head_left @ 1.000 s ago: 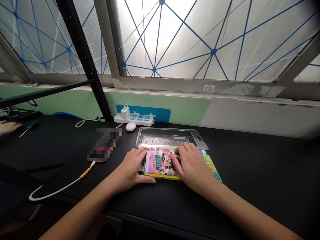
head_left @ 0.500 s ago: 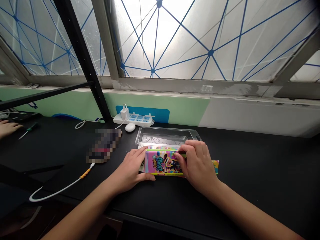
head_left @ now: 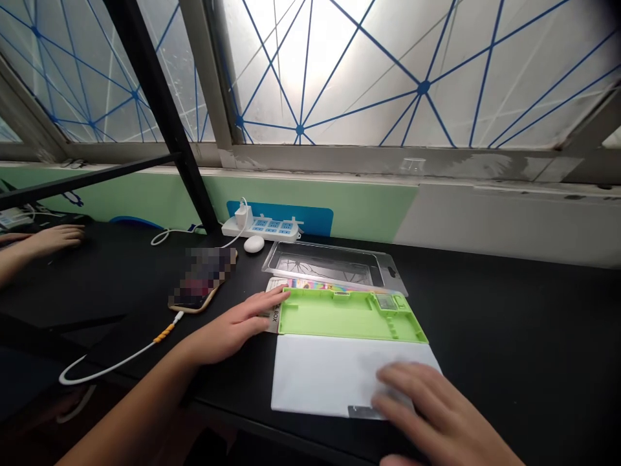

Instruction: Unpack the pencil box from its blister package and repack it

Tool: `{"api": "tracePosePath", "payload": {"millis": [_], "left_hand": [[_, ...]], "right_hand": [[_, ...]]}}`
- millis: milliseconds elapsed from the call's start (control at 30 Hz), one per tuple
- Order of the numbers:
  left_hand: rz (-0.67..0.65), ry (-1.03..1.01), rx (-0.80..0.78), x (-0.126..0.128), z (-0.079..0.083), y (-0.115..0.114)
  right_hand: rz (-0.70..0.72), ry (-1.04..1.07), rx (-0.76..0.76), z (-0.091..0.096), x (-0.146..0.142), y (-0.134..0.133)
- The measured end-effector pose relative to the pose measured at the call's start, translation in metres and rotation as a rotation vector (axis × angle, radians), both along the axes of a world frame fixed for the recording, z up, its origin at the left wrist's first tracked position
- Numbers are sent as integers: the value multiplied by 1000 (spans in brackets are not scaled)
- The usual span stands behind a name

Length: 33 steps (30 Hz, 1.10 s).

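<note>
A pencil box lies unfolded on the black desk, its light green inner tray (head_left: 334,315) showing moulded compartments. Its white lid panel (head_left: 320,375) is laid flat towards me, with a small grey strip at its front edge. My left hand (head_left: 235,328) has its fingers stretched out, the tips touching the tray's left end. Over the lid's right part is my right hand (head_left: 431,411), slightly blurred, fingers apart and holding nothing; whether it touches the lid I cannot tell. Under the box sticks out a printed card (head_left: 273,317).
Behind the box lies a clear plastic package (head_left: 334,266). A phone (head_left: 206,278) with a white cable (head_left: 116,374) is to the left. A white power strip (head_left: 272,228) and a white oval object (head_left: 253,244) stand near the wall. Another person's hand (head_left: 58,239) rests far left.
The pencil box has been opened, its lid swung towards me, baring the green tray. My right hand let go and moved down and right. The other person's hand came further into view.
</note>
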<state>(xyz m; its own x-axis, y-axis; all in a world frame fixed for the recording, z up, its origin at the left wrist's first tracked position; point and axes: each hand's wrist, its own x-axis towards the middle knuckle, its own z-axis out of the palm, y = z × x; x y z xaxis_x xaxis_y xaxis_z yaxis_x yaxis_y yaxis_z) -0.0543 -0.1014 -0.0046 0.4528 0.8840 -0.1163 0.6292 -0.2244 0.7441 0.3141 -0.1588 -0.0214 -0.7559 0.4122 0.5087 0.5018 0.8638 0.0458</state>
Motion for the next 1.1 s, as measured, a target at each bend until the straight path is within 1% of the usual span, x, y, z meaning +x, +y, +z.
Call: {"api": "tracePosePath", "payload": {"millis": [67, 133, 233, 333, 433, 567, 667, 733, 800, 867, 967, 1033, 1100], "left_hand": [[39, 9, 27, 3, -1, 0], [47, 42, 67, 6, -2, -1], [44, 69, 96, 9, -6, -2], [35, 66, 125, 9, -8, -2], [64, 18, 144, 7, -11, -1], [134, -82, 74, 4, -15, -2], [116, -110, 86, 5, -17, -1], [91, -72, 133, 9, -19, -1], [68, 19, 213, 14, -23, -2], [57, 88, 335, 20, -27, -4], [54, 69, 552, 26, -30, -7], [82, 30, 650, 30, -26, -2], [136, -7, 674, 35, -14, 12]], "right_hand": [[-126, 3, -86, -9, 24, 14], [-250, 47, -203, -18, 46, 28], [-358, 139, -392, -29, 67, 43], [-411, 246, -554, -32, 70, 47], [-455, 373, -649, -26, 61, 44], [-522, 509, -645, -17, 50, 44], [-529, 503, -619, -20, 49, 46], [-517, 466, -602, -24, 51, 46], [-517, 451, -588, -27, 52, 44], [-529, 477, -562, -28, 51, 39], [-566, 584, -512, -23, 46, 29], [-599, 651, -480, -16, 42, 28], [-605, 698, -453, -7, 36, 37]]}}
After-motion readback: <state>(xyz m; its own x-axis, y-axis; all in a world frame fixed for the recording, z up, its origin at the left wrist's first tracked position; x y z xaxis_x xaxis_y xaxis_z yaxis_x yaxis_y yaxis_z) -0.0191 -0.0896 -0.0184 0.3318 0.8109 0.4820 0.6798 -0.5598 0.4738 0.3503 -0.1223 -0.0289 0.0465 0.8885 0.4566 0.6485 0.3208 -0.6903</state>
